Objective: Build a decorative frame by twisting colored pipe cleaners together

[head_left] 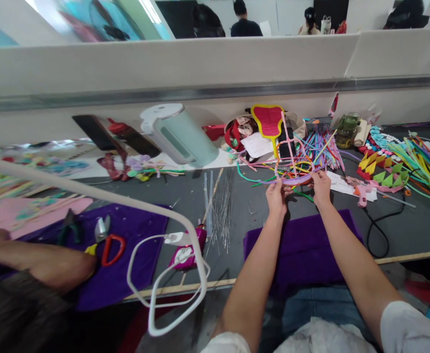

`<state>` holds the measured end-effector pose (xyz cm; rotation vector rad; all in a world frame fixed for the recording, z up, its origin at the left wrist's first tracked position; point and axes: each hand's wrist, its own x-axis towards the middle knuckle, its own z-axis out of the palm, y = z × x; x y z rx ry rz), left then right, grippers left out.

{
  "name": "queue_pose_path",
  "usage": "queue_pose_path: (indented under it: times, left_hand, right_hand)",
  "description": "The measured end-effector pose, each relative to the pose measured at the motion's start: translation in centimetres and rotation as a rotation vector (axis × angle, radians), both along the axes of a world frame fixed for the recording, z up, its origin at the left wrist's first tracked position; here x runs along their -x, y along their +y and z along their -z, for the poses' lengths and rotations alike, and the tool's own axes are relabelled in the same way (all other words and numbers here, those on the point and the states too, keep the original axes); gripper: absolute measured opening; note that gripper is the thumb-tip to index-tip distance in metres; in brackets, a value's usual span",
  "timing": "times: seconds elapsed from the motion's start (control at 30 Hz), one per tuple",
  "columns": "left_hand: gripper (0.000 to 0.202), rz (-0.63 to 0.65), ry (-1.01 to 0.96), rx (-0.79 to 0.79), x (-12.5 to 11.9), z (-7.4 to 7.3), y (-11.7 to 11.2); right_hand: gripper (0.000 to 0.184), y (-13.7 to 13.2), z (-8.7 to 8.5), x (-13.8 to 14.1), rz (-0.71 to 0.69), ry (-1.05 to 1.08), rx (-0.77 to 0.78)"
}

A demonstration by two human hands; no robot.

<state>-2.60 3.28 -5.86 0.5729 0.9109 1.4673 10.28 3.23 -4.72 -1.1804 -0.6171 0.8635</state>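
My left hand [275,197] pinches one end of a curved lilac pipe cleaner [296,180] low over the table. A short way to the right, my right hand [321,189] grips the same strip with its fingers closed. Pink fuzzy stems, arched with one upright, rise from the strip between my hands; whether they are joined to it I cannot tell. Behind it lies a heap of coloured pipe cleaners [323,152]. A folded purple cloth [305,247] is spread beneath my forearms.
To the right are a pink glue gun [362,195] with a black cord and a green jar [347,131]. Thin metal wires [223,211] lie left of me. Further left are red-handled scissors [112,250], a white lamp arm [141,208] and another person's arm [42,262].
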Motion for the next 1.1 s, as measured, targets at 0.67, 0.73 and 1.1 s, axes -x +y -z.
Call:
queue_pose_path:
  times: [0.67,0.73,1.1]
  left_hand:
    - [0.031,-0.063,0.032,-0.042,0.17,-0.24,-0.11]
    - [0.031,-0.066,0.049,-0.055,0.14,-0.26,-0.16]
    - [0.032,-0.078,0.101,-0.099,0.28,-0.35,-0.3]
  right_hand:
    - [0.022,-0.29,-0.65,-0.26,0.022,-0.04,-0.081]
    - [0.025,-0.27,-0.6,-0.34,0.04,-0.041,-0.1]
    - [0.025,-0.17,-0.82,-0.78,0.049,0.009,-0.119]
